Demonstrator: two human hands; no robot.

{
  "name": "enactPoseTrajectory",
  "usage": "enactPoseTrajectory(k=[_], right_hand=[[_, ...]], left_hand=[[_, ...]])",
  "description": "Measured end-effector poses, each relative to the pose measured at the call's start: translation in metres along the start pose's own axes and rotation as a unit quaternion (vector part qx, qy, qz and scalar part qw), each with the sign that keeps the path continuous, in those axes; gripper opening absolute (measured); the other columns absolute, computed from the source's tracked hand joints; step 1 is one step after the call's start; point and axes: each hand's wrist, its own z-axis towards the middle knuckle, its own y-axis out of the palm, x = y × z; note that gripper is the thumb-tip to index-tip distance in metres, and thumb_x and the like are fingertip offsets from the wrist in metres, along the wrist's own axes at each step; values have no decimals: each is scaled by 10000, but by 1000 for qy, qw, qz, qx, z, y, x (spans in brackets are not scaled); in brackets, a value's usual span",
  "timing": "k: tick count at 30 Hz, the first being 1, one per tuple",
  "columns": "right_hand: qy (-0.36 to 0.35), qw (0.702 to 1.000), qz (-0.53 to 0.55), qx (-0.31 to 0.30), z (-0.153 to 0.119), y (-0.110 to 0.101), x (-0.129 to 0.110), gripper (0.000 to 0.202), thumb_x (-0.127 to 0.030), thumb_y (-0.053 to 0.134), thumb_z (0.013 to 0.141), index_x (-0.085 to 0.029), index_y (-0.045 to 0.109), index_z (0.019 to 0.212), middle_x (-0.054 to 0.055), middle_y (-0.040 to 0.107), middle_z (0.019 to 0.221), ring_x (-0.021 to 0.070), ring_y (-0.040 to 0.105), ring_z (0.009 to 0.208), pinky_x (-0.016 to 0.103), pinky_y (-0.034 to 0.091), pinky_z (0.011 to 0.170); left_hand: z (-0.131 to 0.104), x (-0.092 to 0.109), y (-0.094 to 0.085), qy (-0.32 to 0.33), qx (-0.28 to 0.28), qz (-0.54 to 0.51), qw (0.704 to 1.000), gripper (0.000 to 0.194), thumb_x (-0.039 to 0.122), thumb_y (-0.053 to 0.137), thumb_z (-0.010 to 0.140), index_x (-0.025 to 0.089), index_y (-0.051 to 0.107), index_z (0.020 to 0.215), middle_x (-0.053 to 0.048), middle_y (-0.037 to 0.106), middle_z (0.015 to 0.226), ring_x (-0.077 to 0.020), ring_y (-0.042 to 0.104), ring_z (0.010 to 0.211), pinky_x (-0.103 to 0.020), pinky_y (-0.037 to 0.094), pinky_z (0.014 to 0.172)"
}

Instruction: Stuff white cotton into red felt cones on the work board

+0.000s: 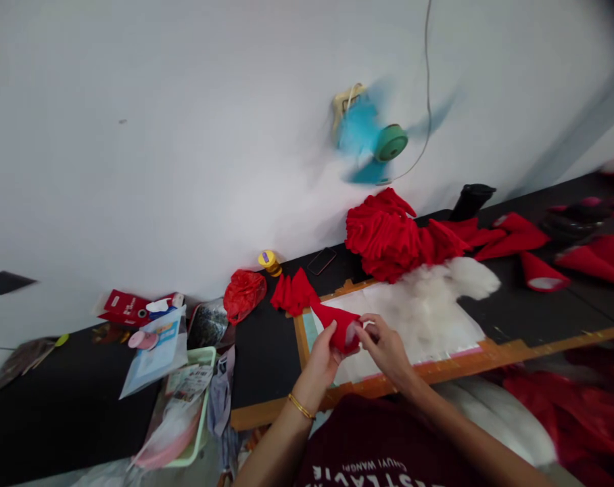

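Note:
My left hand (325,355) is wrapped round a red cone-shaped felt hat (337,319), its pointed end toward the upper left and its open end toward my right hand. The fingers of my right hand (385,346) are closed at the pale-lined opening, gripping the hat's edge. Below both hands lies a white sheet (370,365) on the black table. A fluffy heap of white stuffing (431,308) rests on this sheet, to the right of my hands. Behind it stands a big pile of red felt pieces (383,233).
A blue fan (370,135) spins on the wall. Near the wall are a phone (322,261), a yellow-lidded jar (270,262) and a red plastic bag (244,295). More red cones (543,272) lie rightward. A green basket (205,406) stands at left. Brown tape (530,357) runs along the table's front edge.

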Motion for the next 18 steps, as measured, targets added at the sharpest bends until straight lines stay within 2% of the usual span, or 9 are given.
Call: enactPoseTrajectory(k=[3,5,6,8,9,12,15,16,18], right_hand=[[-31,999,21,33,7,-17,1,390,-449,577,867,-199,503,1156,41,654,804,165,542,588,301,466,594],[-66,997,22,-15,13,-25,3,439,-392,648,805,-208,531,1186,80,659,1012,146,532,618,297,481,606],[-81,995,16,-55,16,-28,4,402,-349,656,783,-216,566,1152,76,659,1040,142,529,623,293,482,608],[-91,990,3,-112,18,-28,8,228,-254,607,762,-222,626,987,40,676,923,148,547,636,286,473,619],[-89,989,-4,-118,18,-27,10,161,-210,565,752,-220,625,901,22,671,835,155,560,645,283,465,626],[-75,994,-31,-69,13,-21,19,162,-142,487,710,-219,584,815,2,641,731,169,576,666,287,448,642],[-69,995,-33,-67,8,-25,26,172,-164,518,731,-215,591,879,10,643,781,170,578,679,299,463,660],[-61,994,-16,-87,7,-30,27,203,-189,546,751,-211,602,945,24,657,839,175,594,713,303,479,669],[-31,988,52,-144,6,-43,28,364,-272,607,791,-215,584,1150,78,665,1083,194,632,859,315,520,717]], left_hand=[[-3,4,-5,-6,-26,35,999,443,400,792,727,101,686,1035,-154,752,976,-306,692,991,-406,557,854],[-6,5,-6,-9,-48,68,996,453,425,769,748,103,683,1055,-161,745,1010,-310,691,989,-403,560,828],[-7,4,-5,-10,-57,87,995,454,430,758,756,106,680,1064,-162,742,1019,-305,693,971,-396,560,807],[-10,1,-1,-11,-67,128,989,451,413,750,758,110,672,1083,-153,741,994,-276,701,882,-366,555,740],[-11,-1,1,-10,-68,150,986,444,397,751,753,107,669,1079,-144,741,953,-253,698,810,-347,546,698],[-10,-7,6,3,-59,211,976,425,364,756,727,102,656,1047,-104,723,837,-169,634,604,-301,504,611],[-3,-10,2,33,-43,261,964,447,346,762,692,122,624,1054,-71,708,828,-132,593,562,-262,458,567],[0,-11,-1,43,-36,283,958,450,326,759,685,130,611,1062,-55,700,808,-128,581,560,-249,437,550],[6,-11,-8,57,-27,336,940,440,259,748,675,140,594,1069,-16,672,745,-118,548,549,-232,395,524]])
